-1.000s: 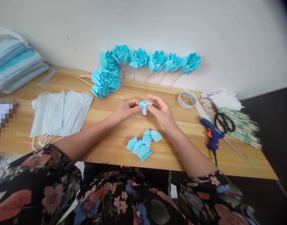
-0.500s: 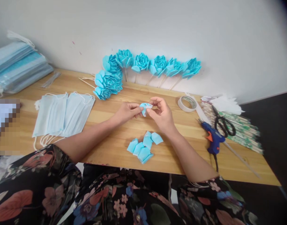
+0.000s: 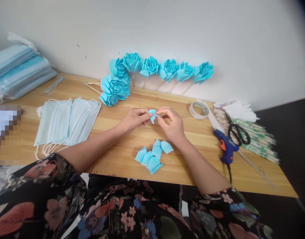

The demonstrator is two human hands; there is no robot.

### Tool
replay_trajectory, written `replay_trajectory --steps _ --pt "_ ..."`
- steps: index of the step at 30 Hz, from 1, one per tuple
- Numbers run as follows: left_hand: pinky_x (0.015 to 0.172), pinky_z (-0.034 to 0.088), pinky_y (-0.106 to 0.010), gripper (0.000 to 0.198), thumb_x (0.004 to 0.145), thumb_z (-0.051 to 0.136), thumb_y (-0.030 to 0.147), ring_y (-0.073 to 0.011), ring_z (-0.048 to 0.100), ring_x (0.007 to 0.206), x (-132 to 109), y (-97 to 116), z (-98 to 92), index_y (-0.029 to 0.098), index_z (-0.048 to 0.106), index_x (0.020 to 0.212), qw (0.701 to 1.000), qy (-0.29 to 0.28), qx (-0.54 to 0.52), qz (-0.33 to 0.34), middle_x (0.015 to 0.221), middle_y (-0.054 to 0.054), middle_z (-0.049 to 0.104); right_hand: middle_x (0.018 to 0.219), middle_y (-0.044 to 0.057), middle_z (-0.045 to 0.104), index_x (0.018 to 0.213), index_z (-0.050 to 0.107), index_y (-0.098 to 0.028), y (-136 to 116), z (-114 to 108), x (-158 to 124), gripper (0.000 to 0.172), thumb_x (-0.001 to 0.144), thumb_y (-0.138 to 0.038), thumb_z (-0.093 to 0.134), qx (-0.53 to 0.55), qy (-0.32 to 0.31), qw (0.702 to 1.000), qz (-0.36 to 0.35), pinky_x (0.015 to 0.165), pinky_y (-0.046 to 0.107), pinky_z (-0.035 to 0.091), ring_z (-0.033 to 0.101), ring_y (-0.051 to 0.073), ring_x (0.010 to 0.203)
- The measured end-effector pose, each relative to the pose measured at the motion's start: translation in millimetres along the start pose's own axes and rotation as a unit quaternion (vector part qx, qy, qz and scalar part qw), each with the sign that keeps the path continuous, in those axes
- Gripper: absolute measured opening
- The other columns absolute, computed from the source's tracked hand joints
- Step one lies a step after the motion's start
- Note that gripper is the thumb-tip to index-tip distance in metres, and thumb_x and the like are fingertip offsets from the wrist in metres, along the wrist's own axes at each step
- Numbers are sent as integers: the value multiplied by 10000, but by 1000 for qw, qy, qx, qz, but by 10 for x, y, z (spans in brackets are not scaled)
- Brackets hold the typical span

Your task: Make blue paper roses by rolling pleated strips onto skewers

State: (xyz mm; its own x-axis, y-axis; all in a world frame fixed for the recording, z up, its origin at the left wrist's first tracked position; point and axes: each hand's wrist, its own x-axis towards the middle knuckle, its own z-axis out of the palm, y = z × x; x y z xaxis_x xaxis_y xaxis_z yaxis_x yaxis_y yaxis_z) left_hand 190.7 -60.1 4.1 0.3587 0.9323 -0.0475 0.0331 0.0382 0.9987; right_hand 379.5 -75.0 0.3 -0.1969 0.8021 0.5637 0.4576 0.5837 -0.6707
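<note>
Between my two hands, above the middle of the wooden table (image 3: 112, 146), is a small blue petal (image 3: 152, 115) of thin, cloth-like material. My left hand (image 3: 135, 120) pinches its left side between thumb and fingers. From the right, my right hand (image 3: 172, 124) is closed on the petal's other edge, which looks folded or twisted there. Several loose blue petals (image 3: 147, 157) lie on the table below my hands, some overlapping. Behind my hands, several finished blue flowers (image 3: 150, 66) on thin sticks lean on the wall or lie in a pile at the left.
Face masks (image 3: 67, 121) lie flat at the left, with a thick stack of masks (image 3: 20, 71) behind them. On the right are a tape roll (image 3: 199, 110), a blue glue gun (image 3: 227, 146), black scissors (image 3: 238, 134) and wrapped sticks (image 3: 259, 139). The wall (image 3: 152, 26) closes off the back.
My right hand's fingers have lowered and closed onto the petal's right edge, so less of its pale side shows. My left hand keeps nearly the same place.
</note>
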Motion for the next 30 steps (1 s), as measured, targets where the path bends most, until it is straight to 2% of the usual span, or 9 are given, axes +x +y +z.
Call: replay_trajectory --steps 7,13,16,20,22,24,27,30 --pt "472 343 -190 472 740 729 602 -66 462 499 -12 30 8 149 634 648 1000 3 4 6 552 13 566 1015 37 730 913 670 -247 9 8 -4 194 829 -98 579 -20 -1 999 -27 752 342 566 676 198 965" --pt "474 356 -198 492 781 686 618 -77 481 496 -6 5 4 145 652 647 1000 12 3 21 542 1 567 1014 33 728 911 669 -247 13 12 -14 206 828 -83 577 -24 -2 999 -34 787 350 568 677 197 963" --pt "473 355 -198 445 786 681 566 -80 482 496 9 -28 -10 143 663 646 1000 18 -2 24 540 -4 572 1023 31 733 999 651 -254 3 13 -13 186 864 -142 591 16 -1 1000 18 787 343 572 687 194 963" --pt "473 354 -197 399 793 674 514 -82 484 514 6 -30 -20 139 682 656 999 44 -4 23 570 -16 596 1110 42 732 1272 524 -278 9 0 -9 354 922 -233 553 123 4 987 106 816 359 579 695 198 1028" --pt "476 352 -194 405 806 668 515 -79 483 519 -5 -17 -16 138 683 658 998 59 -11 26 583 -17 603 1125 47 725 1260 517 -279 10 -13 -8 311 949 -295 532 155 5 980 125 829 368 578 687 204 1054" --pt "474 346 -194 416 808 670 531 -76 480 517 -17 -4 -8 141 682 667 997 65 -24 31 582 -11 598 1087 47 717 1137 568 -262 -5 -25 -9 208 958 -362 541 148 6 980 135 819 362 574 683 202 1014" --pt "479 354 -200 429 799 684 564 -77 481 521 -27 4 2 149 682 695 996 66 -40 38 599 -5 606 1051 48 699 1004 593 -244 -52 -30 -9 154 925 -376 597 105 -5 988 112 812 360 569 675 199 962" --pt "493 368 -210 459 800 677 603 -85 487 531 -30 -1 9 153 676 710 997 57 -40 39 612 -9 614 1180 79 678 1053 588 -256 -88 -14 -7 250 837 -318 700 26 -18 999 31 880 417 556 641 254 1123"
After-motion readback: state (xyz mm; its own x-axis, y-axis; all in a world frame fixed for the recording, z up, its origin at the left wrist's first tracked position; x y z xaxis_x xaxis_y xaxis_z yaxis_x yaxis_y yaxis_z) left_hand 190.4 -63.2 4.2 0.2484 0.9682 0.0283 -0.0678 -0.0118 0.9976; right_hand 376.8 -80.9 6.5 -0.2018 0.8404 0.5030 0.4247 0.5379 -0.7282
